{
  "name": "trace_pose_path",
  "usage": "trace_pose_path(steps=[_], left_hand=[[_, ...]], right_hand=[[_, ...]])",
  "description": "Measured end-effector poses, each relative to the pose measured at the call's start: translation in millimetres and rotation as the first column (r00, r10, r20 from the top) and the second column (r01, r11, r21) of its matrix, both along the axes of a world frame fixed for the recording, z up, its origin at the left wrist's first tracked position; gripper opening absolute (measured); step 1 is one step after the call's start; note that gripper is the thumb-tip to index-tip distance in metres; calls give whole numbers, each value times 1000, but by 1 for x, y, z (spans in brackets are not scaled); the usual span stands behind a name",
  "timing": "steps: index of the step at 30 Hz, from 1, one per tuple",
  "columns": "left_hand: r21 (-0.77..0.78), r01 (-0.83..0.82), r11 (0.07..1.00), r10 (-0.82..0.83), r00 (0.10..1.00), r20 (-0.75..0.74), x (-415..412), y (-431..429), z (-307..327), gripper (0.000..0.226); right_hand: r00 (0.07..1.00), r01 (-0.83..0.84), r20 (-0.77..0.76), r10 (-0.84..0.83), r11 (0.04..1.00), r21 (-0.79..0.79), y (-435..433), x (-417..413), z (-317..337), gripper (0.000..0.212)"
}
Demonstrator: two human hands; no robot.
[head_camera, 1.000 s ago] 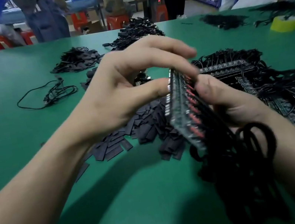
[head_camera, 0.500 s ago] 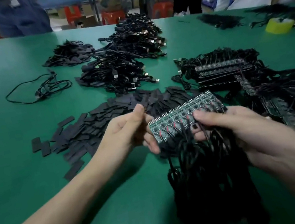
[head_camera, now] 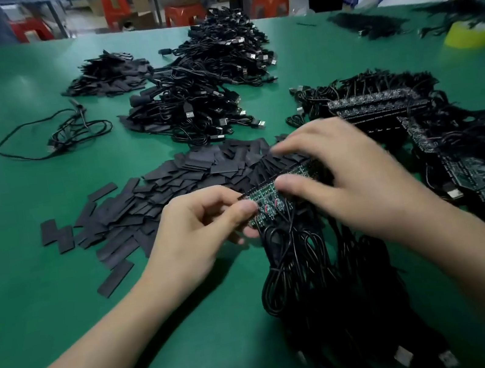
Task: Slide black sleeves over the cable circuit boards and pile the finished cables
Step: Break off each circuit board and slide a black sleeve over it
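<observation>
While two bare hands grip it, one strip of green circuit boards [head_camera: 273, 202] hovers at the near edge of one heap of flat black sleeves [head_camera: 171, 189].
The left hand [head_camera: 199, 239] pinches the strip's left end. The right hand [head_camera: 353, 184] clamps its middle, thumb on the red-dotted boards, whose black cables [head_camera: 307, 269] hang in one bundle onto the green table [head_camera: 42, 281]. Earlier the right hand held the far end, boards uncovered.
</observation>
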State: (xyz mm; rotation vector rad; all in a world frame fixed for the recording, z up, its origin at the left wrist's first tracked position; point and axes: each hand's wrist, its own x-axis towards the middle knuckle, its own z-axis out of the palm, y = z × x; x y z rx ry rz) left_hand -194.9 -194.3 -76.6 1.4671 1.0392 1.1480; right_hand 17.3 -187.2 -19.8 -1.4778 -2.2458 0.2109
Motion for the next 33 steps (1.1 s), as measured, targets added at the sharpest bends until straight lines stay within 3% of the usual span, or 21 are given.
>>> trace_pose_path(steps=[2,5,8,11,15,22,26,33], left_hand=[[-11,-15,1000,15,999,-31,-2,0,-2,12],[31,-28,999,30,996,-84,-6,2,-5,9],[59,-21,998,28,994,-109,-4,3,-6,12],[41,-21,999,25,996,-81,-1,3,-7,13],[11,15,1000,-14,996,-85,-1,4,-6,9],[-73,117,990,-115,993,25,2,1,-4,16],[-96,151,984,-146,988,55,-1,3,-3,12],[-86,265,960,-249,954,167,-4,4,-6,10]], right_hand=[[983,-90,150,102,992,-87,6,-11,4,42],[945,-94,308,111,993,-71,15,-16,5,43],[972,-183,123,201,973,-143,22,-17,2,29],[981,-194,-36,191,961,-199,27,-19,-7,8],[980,-179,-131,151,957,-229,25,-16,-17,11],[916,-300,-367,164,885,-355,21,-5,-30,8],[877,-354,-445,180,870,-345,21,-4,-33,7],[742,-519,-642,196,774,-363,21,-4,-31,4]])
